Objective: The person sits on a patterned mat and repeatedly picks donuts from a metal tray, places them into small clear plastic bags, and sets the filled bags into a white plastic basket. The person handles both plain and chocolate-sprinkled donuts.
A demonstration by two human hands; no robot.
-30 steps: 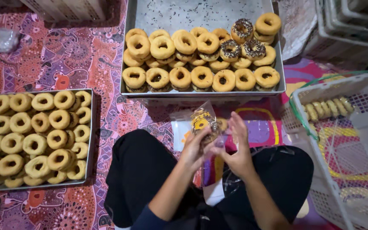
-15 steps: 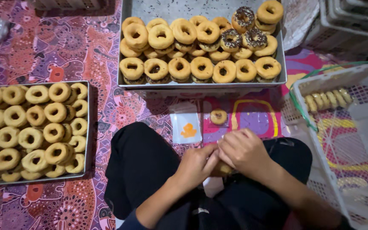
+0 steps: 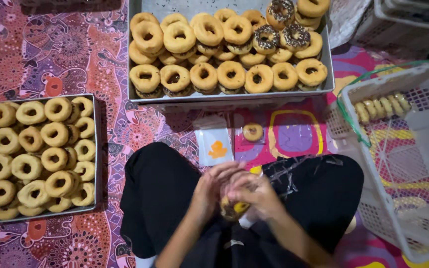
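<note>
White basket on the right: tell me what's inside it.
Inside the white basket, a row of small pale doughnuts stands on edge against the far wall. The patterned mat shows through its mesh. Its near right corner lies out of frame.

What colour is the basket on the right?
White basket, with a green handle, seen in the head view.

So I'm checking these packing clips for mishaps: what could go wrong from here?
The bagged doughnut is pressed between the left hand and right hand; it might get squashed. The loose doughnut lies on the patterned mat near the knees and could be knocked or dirtied.
</note>
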